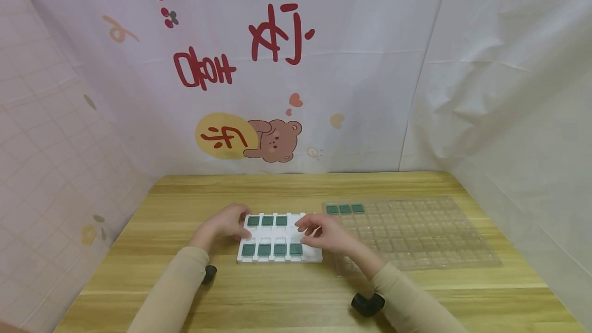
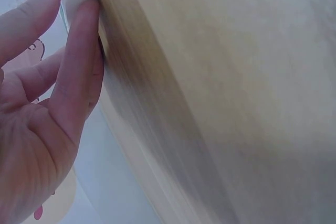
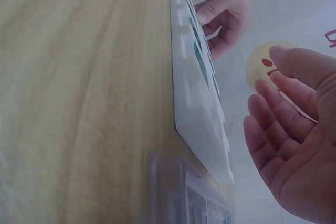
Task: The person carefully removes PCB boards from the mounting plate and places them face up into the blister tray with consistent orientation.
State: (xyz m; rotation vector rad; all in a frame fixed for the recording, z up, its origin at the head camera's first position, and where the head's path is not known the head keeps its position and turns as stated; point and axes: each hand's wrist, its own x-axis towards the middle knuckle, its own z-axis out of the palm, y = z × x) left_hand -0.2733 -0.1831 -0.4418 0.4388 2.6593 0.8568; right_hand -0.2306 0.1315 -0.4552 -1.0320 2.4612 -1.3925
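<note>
A white tray (image 1: 312, 255) with notched slots lies flat on the table, carrying several square green chips (image 1: 279, 250) in two rows, three in the far row. My left hand (image 1: 229, 221) grips the tray's left end, thumb over the top; its fingers (image 2: 79, 61) meet the white edge in the left wrist view. Over the tray's right part hovers my right hand (image 1: 326, 233), fingers loosely bent and apart. Nothing shows between the thumb and fingers (image 3: 283, 114) in the right wrist view.
To the right lies a large clear plastic tray (image 1: 416, 233) of many pockets, three green chips (image 1: 345, 209) in its far left corner. The wooden table (image 1: 277, 297) runs back to a printed curtain (image 1: 361, 91). A black wrist-worn piece (image 1: 367, 304) sits under each forearm.
</note>
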